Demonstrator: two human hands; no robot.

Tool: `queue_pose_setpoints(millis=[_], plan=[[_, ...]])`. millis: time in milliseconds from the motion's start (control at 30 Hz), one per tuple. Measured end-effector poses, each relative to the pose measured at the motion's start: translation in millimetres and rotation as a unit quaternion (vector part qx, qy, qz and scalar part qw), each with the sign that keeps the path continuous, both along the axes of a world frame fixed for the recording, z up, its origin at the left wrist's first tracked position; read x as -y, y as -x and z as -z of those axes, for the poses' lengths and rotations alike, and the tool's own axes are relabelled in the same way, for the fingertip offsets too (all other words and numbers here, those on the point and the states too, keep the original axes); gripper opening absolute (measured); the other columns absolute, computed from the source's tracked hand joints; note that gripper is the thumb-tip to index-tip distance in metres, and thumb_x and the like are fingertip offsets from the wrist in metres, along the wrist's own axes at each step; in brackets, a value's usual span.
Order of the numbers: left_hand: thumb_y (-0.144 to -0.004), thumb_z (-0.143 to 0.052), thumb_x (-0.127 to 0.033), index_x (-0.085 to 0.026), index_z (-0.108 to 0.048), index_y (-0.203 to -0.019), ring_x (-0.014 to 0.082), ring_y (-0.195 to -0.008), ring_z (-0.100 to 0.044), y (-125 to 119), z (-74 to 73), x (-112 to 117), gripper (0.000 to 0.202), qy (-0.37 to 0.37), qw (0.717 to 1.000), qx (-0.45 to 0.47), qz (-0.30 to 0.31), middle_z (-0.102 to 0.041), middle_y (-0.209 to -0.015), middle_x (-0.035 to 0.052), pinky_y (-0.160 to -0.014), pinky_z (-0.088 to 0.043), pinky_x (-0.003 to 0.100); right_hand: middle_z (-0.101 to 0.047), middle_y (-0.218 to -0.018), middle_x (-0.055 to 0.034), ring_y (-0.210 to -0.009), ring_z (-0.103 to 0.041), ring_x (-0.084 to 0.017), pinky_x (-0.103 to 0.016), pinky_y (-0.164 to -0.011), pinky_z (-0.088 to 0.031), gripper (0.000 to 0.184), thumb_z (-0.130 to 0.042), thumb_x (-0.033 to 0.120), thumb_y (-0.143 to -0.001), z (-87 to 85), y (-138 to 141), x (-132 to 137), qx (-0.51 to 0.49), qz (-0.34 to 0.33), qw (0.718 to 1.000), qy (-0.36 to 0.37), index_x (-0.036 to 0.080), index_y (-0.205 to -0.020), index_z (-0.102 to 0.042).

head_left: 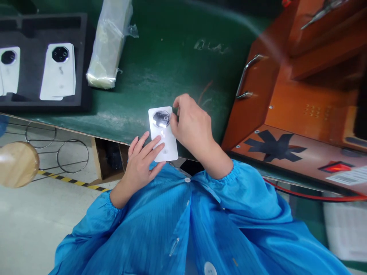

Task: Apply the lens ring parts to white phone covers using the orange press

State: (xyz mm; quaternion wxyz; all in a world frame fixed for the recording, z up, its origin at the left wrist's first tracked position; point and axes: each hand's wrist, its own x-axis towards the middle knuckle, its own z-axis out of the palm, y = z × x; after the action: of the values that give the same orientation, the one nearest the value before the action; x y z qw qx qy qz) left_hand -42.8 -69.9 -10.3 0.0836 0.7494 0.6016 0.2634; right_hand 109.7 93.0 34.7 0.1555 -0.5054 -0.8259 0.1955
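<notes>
A white phone back cover (169,148) with a dark, shiny round camera area lies at the green table's front edge, close to my body. Across its lower left part rests my left hand (141,162), fingers stretched out and spread over the surface, the thumb by the bottom edge. My right hand (192,124) is closed at the cover's upper right corner, thumb tip beside the camera area and index finger bent. Whatever is between those fingertips, if anything, is too small to make out.
A black tray (83,57) with more white phone back covers (57,72) stands at the left. Beside it lies a plastic-wrapped stack (107,46). An orange machine (258,88) with a metal handle and lit red switch borders the right side. A wooden stool (18,164) is lower left.
</notes>
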Motion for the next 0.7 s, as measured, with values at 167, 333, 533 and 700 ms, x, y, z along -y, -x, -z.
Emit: queue_pose_setpoints(millis=[167, 333, 533, 700], plan=[[-0.102, -0.070, -0.047, -0.027, -0.063, -0.150, 0.0366, -0.160, -0.045, 12.0, -8.3, -0.6, 0.052, 0.017, 1.000, 0.025, 0.009, -0.061, -0.161, 0.0131, -0.133, -0.028, 0.060, -0.072, -0.128, -0.0194, -0.111, -0.066, -0.031, -0.045, -0.092, -0.052, 0.042, -0.036, 0.017, -0.109, 7.8, -22.2, 42.4, -0.012, -0.117, 0.991, -0.071, 0.014, -0.135, -0.068], [-0.108, -0.059, -0.039, -0.027, -0.069, -0.141, 0.0305, -0.144, -0.061, 31.7, -32.2, -3.7, 0.036, 0.008, 0.965, 0.247, -0.090, -0.060, -0.158, 0.0124, -0.117, -0.053, 0.049, -0.068, -0.146, -0.0219, -0.134, -0.063, -0.034, -0.047, -0.102, -0.054, 0.049, -0.062, 0.045, -0.108, 30.9, -44.6, 87.1, -0.029, -0.233, 0.959, -0.159, 0.010, -0.142, -0.065], [-0.102, -0.071, -0.037, -0.024, -0.078, -0.109, 0.0186, -0.093, -0.073, 19.8, -68.9, -53.6, 0.017, 0.008, 0.956, 0.271, -0.111, -0.076, -0.110, 0.0026, -0.089, -0.060, 0.031, -0.081, -0.121, -0.0109, -0.120, -0.075, -0.024, -0.035, -0.093, -0.060, 0.019, -0.062, 0.022, -0.108, 19.1, -74.7, 91.8, -0.079, -0.191, 0.908, -0.364, 0.015, -0.115, -0.078], [-0.102, -0.068, -0.044, -0.026, -0.081, -0.101, 0.0203, -0.087, -0.075, -46.0, -121.7, -119.5, 0.022, 0.054, 0.982, 0.147, 0.105, -0.081, -0.100, 0.0024, -0.078, -0.059, 0.031, -0.085, -0.115, -0.0016, -0.117, -0.078, -0.018, -0.032, -0.092, -0.064, 0.020, -0.061, 0.022, -0.106, -22.5, -171.5, 144.9, -0.157, -0.070, 0.918, -0.357, 0.026, -0.110, -0.080]])
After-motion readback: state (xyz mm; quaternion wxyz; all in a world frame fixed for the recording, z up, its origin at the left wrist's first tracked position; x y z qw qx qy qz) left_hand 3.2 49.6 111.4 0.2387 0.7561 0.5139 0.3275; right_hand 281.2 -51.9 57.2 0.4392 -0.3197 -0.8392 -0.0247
